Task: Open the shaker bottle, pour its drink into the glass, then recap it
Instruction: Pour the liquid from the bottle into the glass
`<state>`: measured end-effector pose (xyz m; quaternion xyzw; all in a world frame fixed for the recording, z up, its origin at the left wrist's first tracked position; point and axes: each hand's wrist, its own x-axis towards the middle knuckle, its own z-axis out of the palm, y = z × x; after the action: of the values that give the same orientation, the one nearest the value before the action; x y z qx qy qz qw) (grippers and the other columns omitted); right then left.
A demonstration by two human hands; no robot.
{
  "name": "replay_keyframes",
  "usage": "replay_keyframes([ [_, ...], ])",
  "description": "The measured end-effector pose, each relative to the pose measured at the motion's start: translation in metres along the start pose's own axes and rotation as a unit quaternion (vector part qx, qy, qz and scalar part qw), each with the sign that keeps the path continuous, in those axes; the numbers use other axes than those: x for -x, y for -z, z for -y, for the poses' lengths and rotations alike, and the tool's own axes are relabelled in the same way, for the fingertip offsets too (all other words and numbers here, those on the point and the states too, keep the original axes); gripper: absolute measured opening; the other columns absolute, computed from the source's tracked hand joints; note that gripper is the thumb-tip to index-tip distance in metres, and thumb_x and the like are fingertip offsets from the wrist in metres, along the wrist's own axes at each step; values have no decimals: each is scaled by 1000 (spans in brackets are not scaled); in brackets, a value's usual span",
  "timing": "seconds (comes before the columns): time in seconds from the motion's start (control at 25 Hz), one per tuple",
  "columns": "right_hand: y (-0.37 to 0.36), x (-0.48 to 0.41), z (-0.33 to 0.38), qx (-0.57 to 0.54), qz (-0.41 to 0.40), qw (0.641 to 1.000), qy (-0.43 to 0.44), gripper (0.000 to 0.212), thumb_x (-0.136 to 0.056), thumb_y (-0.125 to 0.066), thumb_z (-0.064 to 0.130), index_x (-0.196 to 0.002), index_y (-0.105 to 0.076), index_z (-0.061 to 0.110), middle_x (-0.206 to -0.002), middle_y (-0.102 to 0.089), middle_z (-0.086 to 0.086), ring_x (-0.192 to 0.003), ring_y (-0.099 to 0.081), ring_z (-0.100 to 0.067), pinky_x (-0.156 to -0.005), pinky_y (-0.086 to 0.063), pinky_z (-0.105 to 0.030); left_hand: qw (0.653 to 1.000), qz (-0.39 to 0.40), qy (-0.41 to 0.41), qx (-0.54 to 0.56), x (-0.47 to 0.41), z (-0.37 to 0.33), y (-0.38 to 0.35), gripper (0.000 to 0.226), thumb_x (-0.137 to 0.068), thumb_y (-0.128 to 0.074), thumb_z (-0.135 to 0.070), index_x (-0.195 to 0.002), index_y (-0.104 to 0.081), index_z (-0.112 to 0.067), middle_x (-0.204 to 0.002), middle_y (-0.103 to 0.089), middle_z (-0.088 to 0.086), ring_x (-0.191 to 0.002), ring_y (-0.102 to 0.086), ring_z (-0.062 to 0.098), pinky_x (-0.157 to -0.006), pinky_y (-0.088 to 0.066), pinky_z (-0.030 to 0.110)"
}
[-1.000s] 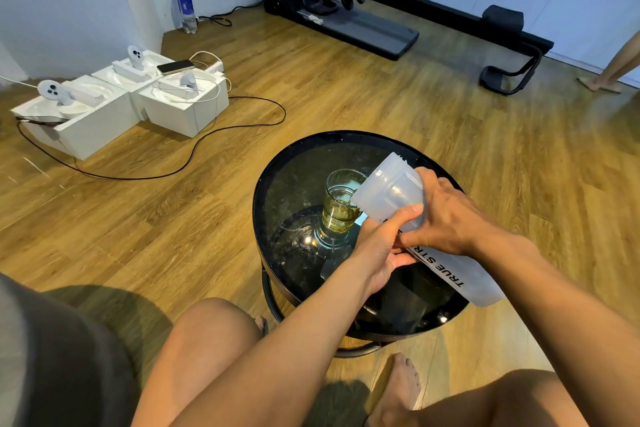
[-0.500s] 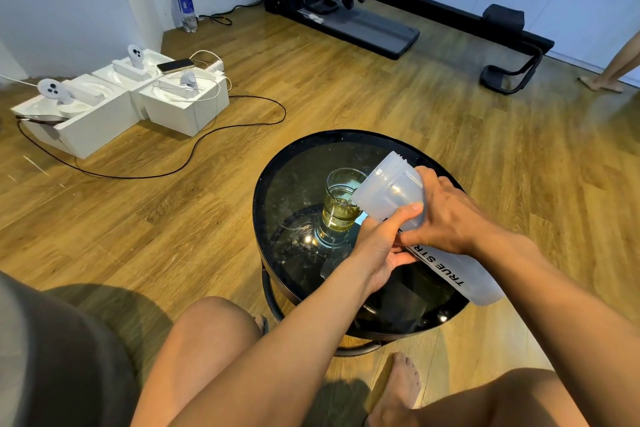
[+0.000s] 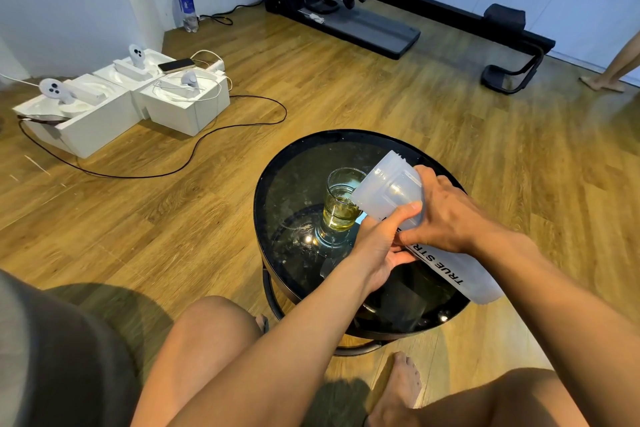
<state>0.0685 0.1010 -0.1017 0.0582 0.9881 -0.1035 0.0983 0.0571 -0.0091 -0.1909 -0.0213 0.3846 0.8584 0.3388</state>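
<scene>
A translucent white shaker bottle [image 3: 388, 189] with black lettering is tipped far over, base up toward me, its open mouth resting over the rim of the glass [image 3: 341, 204]. The glass stands upright on the round black glass table [image 3: 287, 184] and holds yellow-green drink up to about half its height. My right hand [image 3: 446, 215] grips the bottle's middle from above. My left hand [image 3: 381, 246] holds the same bottle from below, thumb pressed on its side. The bottle's cap is not in sight.
White boxes [image 3: 104, 107] with controllers, a phone and trailing cables lie on the wooden floor at left. A water bottle [image 3: 185, 7] stands by the wall. Exercise equipment [image 3: 381, 10] is behind. Another person's leg [image 3: 620, 66] is at far right. My knees are below the table.
Almost nothing differs; both hands keep the bottle tilted over the glass in the same place.
</scene>
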Motion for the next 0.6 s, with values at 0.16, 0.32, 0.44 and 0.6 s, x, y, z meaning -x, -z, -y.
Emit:
replay_keyframes([
  [0.16, 0, -1, 1, 0, 1, 1000, 0, 103, -57, -81, 47, -138, -23, 24, -115, -48, -10, -107, -52, -33, -85, -50, -48, 1000, 2, -2, -1, 0, 0, 1, 29, -81, -76, -22, -108, -64, -21, -86, -77, 2, -93, -72, 25, -87, -56, 55],
  [0.32, -1, -1, 0, 1, 1, 1000, 0, 104, -57, -81, 47, -139, -21, 25, -116, -48, -9, -108, -51, -33, -83, -49, -46, 1000, 3, -1, -2, 0, -1, 1, 31, -82, -75, -22, -110, -64, -20, -87, -77, 2, -93, -72, 25, -86, -57, 53],
  [0.44, -1, -2, 0, 4, 3, 1000, -2, 104, -56, -80, 48, -139, -21, 24, -116, -48, -9, -107, -52, -33, -81, -49, -45, 1000, 1, 0, -4, 0, -2, 0, 31, -83, -74, -21, -111, -64, -19, -90, -76, 4, -93, -71, 25, -87, -57, 54],
  [0.6, -1, -3, 0, 4, 2, 1000, 0, 106, -56, -81, 48, -140, -20, 24, -117, -48, -10, -108, -52, -32, -82, -50, -45, 1000, -3, 1, -8, 0, -3, 0, 33, -83, -74, -21, -114, -63, -18, -96, -74, 7, -95, -70, 27, -89, -55, 56],
])
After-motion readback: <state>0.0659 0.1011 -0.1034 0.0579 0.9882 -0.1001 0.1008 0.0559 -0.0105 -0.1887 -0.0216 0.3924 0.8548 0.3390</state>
